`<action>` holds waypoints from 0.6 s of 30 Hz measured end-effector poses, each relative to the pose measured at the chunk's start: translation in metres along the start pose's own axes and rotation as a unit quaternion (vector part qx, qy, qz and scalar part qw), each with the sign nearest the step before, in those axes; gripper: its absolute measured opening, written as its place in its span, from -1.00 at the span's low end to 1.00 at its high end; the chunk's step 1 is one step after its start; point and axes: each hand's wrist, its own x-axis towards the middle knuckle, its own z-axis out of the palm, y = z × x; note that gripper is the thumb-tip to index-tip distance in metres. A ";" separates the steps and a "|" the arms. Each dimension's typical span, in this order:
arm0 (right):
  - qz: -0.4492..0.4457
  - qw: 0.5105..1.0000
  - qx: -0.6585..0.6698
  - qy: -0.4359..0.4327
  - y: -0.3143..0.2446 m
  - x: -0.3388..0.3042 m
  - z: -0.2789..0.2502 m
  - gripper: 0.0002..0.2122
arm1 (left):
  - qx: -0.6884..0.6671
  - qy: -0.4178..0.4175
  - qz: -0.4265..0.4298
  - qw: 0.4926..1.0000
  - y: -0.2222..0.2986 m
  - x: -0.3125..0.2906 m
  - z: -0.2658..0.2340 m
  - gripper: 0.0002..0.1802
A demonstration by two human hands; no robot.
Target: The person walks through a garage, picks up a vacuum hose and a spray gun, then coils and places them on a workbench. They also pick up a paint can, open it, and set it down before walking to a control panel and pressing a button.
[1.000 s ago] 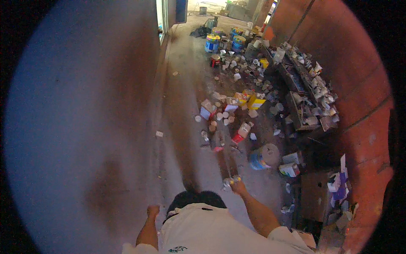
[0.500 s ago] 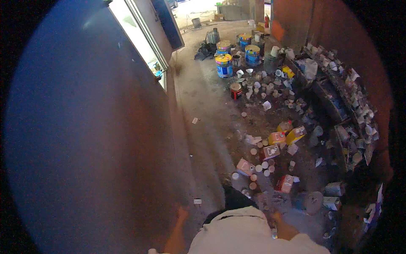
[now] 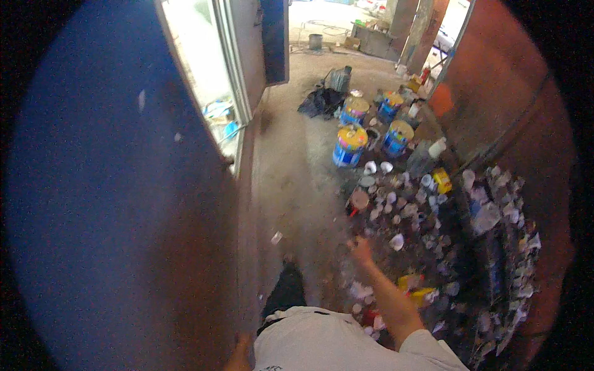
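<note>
Stretched forward and a little right, my right hand [image 3: 360, 250] is over the floor, nearest to a dark red tin [image 3: 358, 201] with a dull lid. It stays apart from the tin. Its fingers are small and smeared, and I see no object in them. Low by my left side hangs my left hand [image 3: 243, 341], close to the dark wall, with its fingers hidden from clear view. Past the tin stand blue drums with yellow tops, the closest being a blue drum [image 3: 348, 149]. Many small white cups [image 3: 396, 242] lie scattered right of my right hand.
A blue wall [image 3: 111, 204] runs along the left to a bright doorway [image 3: 201, 55] with an open door [image 3: 274, 43]. A black plastic bag [image 3: 322, 102] lies ahead. Yellow containers [image 3: 423, 296] sit lower right, beside a cluttered shelf [image 3: 495, 272]. A grey bucket [image 3: 315, 41] stands far off.
I have moved forward along the wall; the drums and doorway appear closer. My right arm has swung up and forward. My left hand now shows lower in the picture.
</note>
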 end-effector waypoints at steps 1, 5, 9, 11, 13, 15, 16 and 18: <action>0.023 0.999 -0.027 0.017 0.007 0.018 0.009 -0.68 | 0.011 0.006 0.024 1.000 0.036 0.040 -0.035 -0.55; 0.244 0.954 -0.085 -0.149 0.061 0.053 0.003 -0.61 | -0.133 0.091 0.084 0.983 0.224 0.161 -0.229 -0.55; 0.381 0.921 0.044 -0.068 0.127 0.086 -0.012 -0.57 | -0.201 0.189 0.231 0.933 0.446 0.221 -0.451 -0.56; 0.478 0.877 -0.024 -0.042 0.160 0.111 -0.002 -0.63 | -0.224 0.238 0.302 0.896 0.540 0.243 -0.536 -0.59; 0.554 0.825 0.022 -0.105 0.187 0.151 0.012 -0.59 | -0.237 0.248 0.336 0.877 0.619 0.276 -0.599 -0.62; 0.595 0.796 -0.050 -0.098 0.203 0.212 0.028 -0.48 | -0.210 0.233 0.275 0.909 0.675 0.316 -0.637 -0.64; 0.557 0.822 -0.039 -0.111 0.204 0.254 0.035 -0.49 | -0.195 0.221 0.241 0.925 0.692 0.336 -0.647 -0.63; 0.435 0.890 -0.082 -0.112 0.192 0.364 0.043 -0.50 | -0.155 0.203 0.189 0.948 0.713 0.376 -0.660 -0.59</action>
